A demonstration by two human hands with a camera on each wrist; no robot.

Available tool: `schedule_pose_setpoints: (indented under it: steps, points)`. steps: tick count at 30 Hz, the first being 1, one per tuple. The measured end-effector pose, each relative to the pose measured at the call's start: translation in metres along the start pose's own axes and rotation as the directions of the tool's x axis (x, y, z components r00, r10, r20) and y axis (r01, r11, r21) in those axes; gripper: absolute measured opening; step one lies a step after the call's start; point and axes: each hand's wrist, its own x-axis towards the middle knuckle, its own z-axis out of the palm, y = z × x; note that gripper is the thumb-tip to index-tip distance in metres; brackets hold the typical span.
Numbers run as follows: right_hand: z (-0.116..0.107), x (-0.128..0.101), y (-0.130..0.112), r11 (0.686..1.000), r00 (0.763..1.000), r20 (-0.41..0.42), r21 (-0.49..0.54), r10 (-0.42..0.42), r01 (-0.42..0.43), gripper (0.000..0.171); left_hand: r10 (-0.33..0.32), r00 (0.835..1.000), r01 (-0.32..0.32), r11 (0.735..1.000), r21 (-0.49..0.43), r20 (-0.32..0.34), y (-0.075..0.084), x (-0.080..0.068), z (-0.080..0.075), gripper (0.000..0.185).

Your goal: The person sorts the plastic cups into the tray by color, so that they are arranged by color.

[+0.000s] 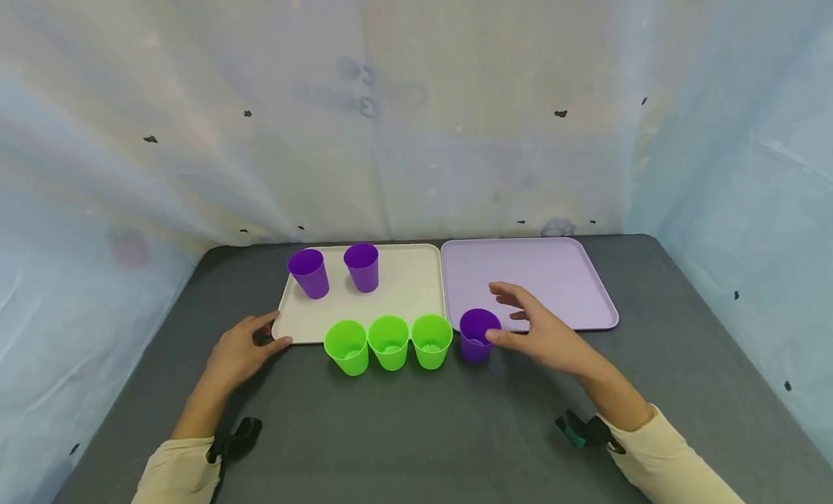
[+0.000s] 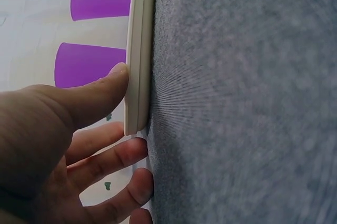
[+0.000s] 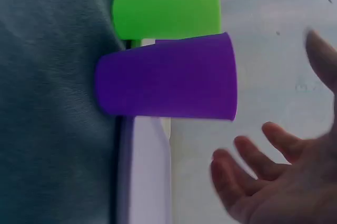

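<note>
A purple cup (image 1: 478, 335) stands upright on the grey table in front of where the cream tray (image 1: 410, 291) meets the lilac tray (image 1: 547, 276). My right hand (image 1: 504, 316) hovers just right of that cup with its fingers spread. In the right wrist view a gap shows between the purple cup (image 3: 168, 77) and the fingers (image 3: 247, 153). My left hand (image 1: 270, 330) touches the cream tray's near left corner. In the left wrist view my thumb (image 2: 113, 79) rests on the rim (image 2: 138, 50). Two purple cups (image 1: 309, 272) (image 1: 362, 267) stand on the cream tray.
Three green cups (image 1: 348, 347) (image 1: 389, 342) (image 1: 432, 340) stand in a row on the table along the cream tray's near edge, just left of the lone purple cup. The lilac tray holds nothing. Pale sheeting walls off the back and sides.
</note>
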Motion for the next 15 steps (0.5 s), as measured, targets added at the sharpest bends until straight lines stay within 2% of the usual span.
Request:
schedule_pose_setpoints:
  steps: [3, 9, 15]
  points:
    - [0.009, -0.013, 0.006, 0.999, 0.999, -0.025, 0.019, 0.035, -0.034, 0.083, -0.007, 1.000, 0.007, 1.000, 0.001, 0.017, 0.001, -0.001, -0.001, 0.071]
    - [0.020, -0.016, 0.012, 0.999, 1.000, -0.022, 0.034, 0.015, -0.014, 0.091, -0.012, 1.000, 0.012, 1.000, -0.013, -0.005, 0.000, -0.001, -0.001, 0.070]
    - [0.028, -0.013, 0.019, 0.998, 0.998, -0.048, 0.059, 0.032, -0.030, 0.084, -0.011, 1.000, 0.011, 1.000, -0.004, 0.002, -0.001, 0.005, -0.002, 0.071]
